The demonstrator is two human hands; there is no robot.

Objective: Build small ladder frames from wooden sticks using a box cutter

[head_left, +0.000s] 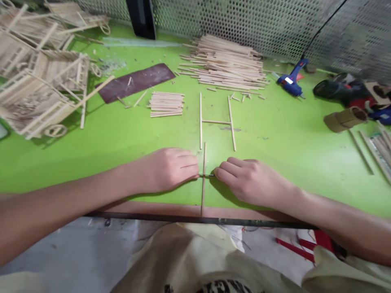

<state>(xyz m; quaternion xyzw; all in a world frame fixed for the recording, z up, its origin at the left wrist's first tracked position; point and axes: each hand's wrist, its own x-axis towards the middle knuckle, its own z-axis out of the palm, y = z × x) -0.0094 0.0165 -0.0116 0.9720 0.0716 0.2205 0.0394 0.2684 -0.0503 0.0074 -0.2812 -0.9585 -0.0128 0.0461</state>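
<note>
A thin wooden stick (205, 156) lies on the green table, pointing away from me, its near end over the table's front edge. Across it runs a short, thin, dark metal piece (209, 175), too small to tell its kind. My left hand (174, 169) is closed at the left end of this piece, close beside the stick. From the right, my right hand (249, 177) pinches the other end. Just beyond them, three sticks form an H: a left upright (200, 122), a crossbar (215, 121) and a right upright (232, 126).
Behind lie a small stack of short sticks (166, 104), a large stick pile (230, 63) and brown sandpaper (137, 83). Wooden cart models (45, 85) crowd the left. A blue glue gun (293, 81), cardboard tube (345, 119) and dark power tool (342, 89) are at right.
</note>
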